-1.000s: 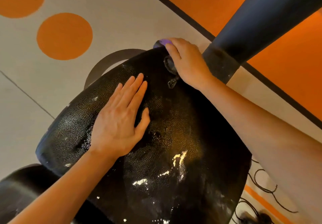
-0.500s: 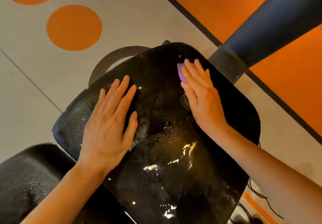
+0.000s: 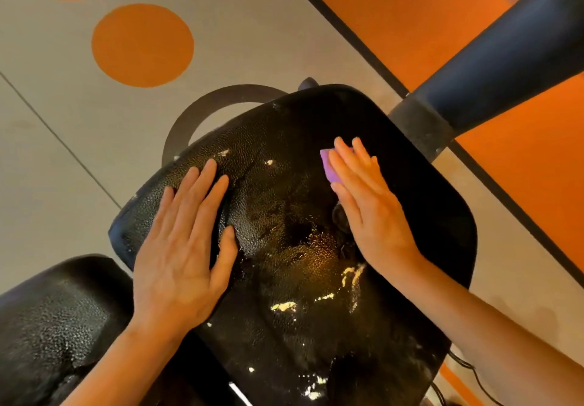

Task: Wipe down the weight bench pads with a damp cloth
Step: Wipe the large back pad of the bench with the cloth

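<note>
I see the black textured bench pad [image 3: 294, 232] filling the centre of the frame, its pebbled surface glistening wet with bright glints toward the lower middle. My right hand [image 3: 366, 209] lies flat on its upper right part, fingers straight and together, pressing a purple cloth [image 3: 327, 165] onto the pad; only the cloth's left edge shows past the fingers. My left hand [image 3: 186, 247] rests palm down on the pad's left side, fingers extended and slightly spread, holding nothing. A second black pad [image 3: 53, 326] sits in the lower left corner, just beside the first. A dark curved frame piece [image 3: 202, 111] arcs out behind the pad's top edge. A thick dark blue tube [image 3: 493, 64] slants across the upper right. The floor [image 3: 47, 152] is pale grey with orange circles [image 3: 142, 45] at upper left, and an orange area [image 3: 410, 20] edged by a dark line fills the upper right.
</note>
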`<state>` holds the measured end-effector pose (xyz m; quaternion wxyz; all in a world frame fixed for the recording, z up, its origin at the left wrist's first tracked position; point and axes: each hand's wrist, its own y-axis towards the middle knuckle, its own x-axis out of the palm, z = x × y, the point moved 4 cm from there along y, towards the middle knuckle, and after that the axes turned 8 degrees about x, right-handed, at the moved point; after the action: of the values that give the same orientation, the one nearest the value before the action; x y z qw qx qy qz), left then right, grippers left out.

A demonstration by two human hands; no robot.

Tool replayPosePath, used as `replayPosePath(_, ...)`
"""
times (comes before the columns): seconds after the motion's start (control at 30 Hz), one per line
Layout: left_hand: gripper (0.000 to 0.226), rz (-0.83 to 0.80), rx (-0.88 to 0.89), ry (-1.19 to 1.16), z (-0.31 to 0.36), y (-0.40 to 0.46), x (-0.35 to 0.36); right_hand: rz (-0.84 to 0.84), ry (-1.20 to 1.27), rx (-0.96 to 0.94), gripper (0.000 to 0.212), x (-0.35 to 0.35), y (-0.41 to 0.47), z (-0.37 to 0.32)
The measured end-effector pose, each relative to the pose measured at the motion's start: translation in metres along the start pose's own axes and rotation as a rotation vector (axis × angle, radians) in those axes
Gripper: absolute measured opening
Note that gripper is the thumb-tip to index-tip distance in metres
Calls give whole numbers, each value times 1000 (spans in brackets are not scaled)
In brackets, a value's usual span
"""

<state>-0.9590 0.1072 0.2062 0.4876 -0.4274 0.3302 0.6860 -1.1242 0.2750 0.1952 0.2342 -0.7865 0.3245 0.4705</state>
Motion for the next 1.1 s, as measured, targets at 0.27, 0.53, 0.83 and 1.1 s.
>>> replayPosePath(0.27,59,-8,13,10,0,1,0,125,73,231,45,0,81,-5)
replayPosePath(0.53,59,5,12,-5,-1,0,-1,90,44,182,44,-5,105,-3)
replayPosePath(0.83,59,-4,23,3,0,0,-2,-28,79,21,48,6,6,-28)
replayPosePath(1.1,58,15,23,13,-1,1,0,68,135,168,45,14,51,-40)
